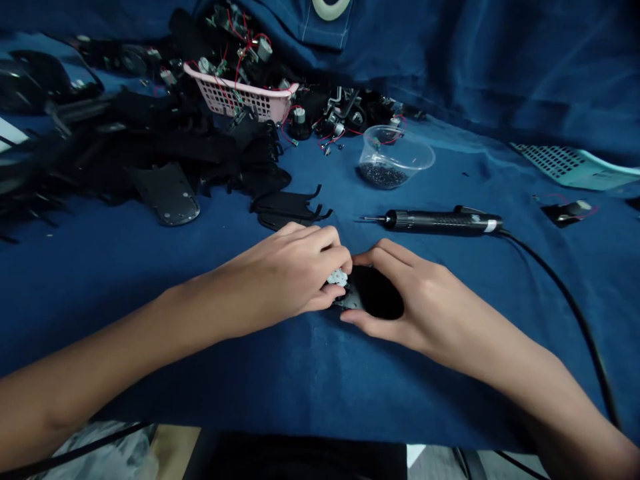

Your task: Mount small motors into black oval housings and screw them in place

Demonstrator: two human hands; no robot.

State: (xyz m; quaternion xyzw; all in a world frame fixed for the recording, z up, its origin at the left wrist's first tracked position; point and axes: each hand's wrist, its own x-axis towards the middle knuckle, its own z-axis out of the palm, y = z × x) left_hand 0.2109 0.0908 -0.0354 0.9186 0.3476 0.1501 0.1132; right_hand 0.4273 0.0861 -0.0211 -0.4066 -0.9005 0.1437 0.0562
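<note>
Near the middle of the blue cloth, my right hand [420,293] grips a black rounded shell [377,293] by its two edges, thumb at the near side and fingers at the far side. My left hand [305,270] is closed at the shell's left end, fingers and thumb pinched around a small white part [338,277]. That white part sits at or just over the shell; whether it is seated there is hidden by my fingers. Behind the hands lies a black electric screwdriver [440,221], its bit pointing left.
A pink basket [245,97] with wired motors stands at the back, and black shells [170,193] are heaped at the left. Beyond the screwdriver is a clear cup [397,157] of screws. A teal basket [575,167] and the screwdriver's cable [575,310] are at right.
</note>
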